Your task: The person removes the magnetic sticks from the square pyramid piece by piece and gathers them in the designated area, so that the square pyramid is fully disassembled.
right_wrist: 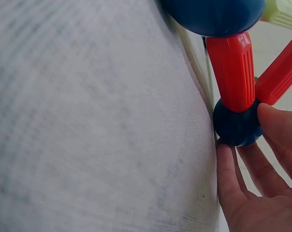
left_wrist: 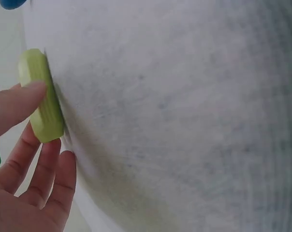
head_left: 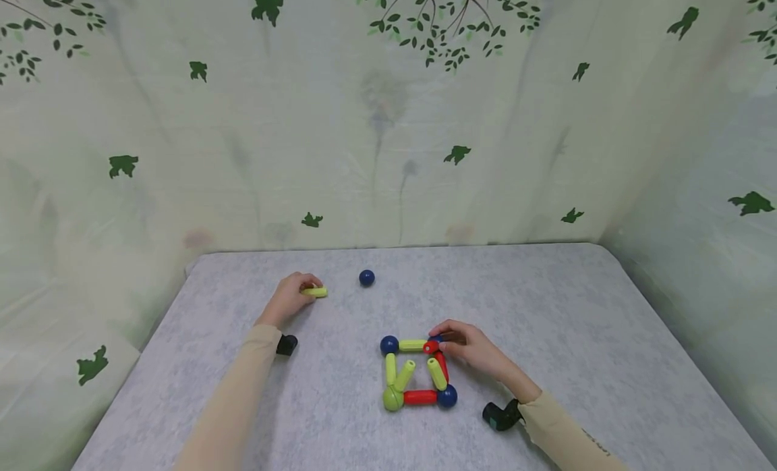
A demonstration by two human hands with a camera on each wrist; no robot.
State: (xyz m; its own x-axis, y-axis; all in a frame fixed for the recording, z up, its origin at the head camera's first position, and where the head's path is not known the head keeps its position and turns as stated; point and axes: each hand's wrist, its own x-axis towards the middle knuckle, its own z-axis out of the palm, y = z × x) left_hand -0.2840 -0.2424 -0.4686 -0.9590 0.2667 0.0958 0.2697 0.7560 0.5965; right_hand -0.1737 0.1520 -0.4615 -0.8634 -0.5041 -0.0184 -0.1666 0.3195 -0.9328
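Note:
At the back left of the table, my left hand [head_left: 291,299] pinches a yellow-green rod [left_wrist: 50,116] between thumb and fingers, close over the tabletop. My right hand [head_left: 476,353] holds the dark blue ball [right_wrist: 234,126] at the far right corner of a square frame of rods and balls. Another dark blue ball [head_left: 390,345] forms the far left corner, a lime green ball [head_left: 392,399] the near left, a blue ball [head_left: 447,396] the near right. Red and yellow-green rods join them. From three corners further rods stick upward, including a short red rod [head_left: 431,347] beside my right fingers.
A loose dark blue ball [head_left: 367,277] lies near the back edge of the grey table [head_left: 546,295], to the right of my left hand. A leaf-patterned curtain [head_left: 315,120] hangs behind the table and along its sides.

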